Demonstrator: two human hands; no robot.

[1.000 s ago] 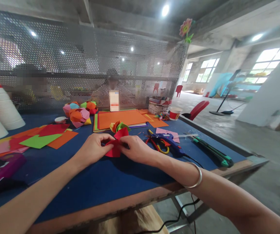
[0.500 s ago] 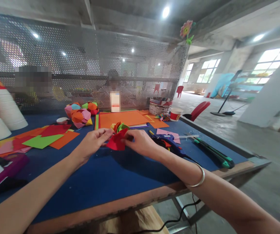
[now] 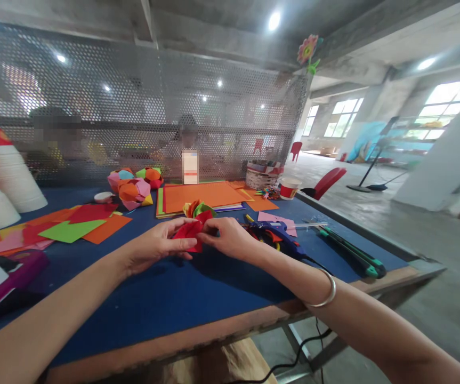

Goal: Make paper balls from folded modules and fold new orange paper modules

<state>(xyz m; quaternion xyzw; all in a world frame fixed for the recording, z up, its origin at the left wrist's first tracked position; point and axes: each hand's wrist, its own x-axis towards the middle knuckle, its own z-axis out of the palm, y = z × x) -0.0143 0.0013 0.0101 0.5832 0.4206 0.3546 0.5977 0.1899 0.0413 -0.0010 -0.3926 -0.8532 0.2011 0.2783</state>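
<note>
Between my hands is a piece of red paper (image 3: 188, 230), bent and partly covered by my fingers. My left hand (image 3: 158, 246) grips it from the left, thumb laid across its front. My right hand (image 3: 227, 236) pinches its right edge. Just behind it sits a small orange, yellow and green folded-paper piece (image 3: 198, 209); whether it touches the red paper I cannot tell. Right of my right hand lies a blue glue gun (image 3: 280, 234), with a pink sheet (image 3: 276, 220) beside it.
Loose coloured paper squares (image 3: 72, 230) lie at left, near stacked paper cups (image 3: 11, 176) and a purple tape dispenser (image 3: 9, 280). Folded-paper balls (image 3: 134, 192) and a stack of large sheets (image 3: 201, 195) stand behind. A green-and-black utility knife (image 3: 353, 253) lies at right.
My left thumb has come down over the front of the red paper, and my left fingers have opened out around it. The paper is now more bent. My right hand keeps its pinch.
</note>
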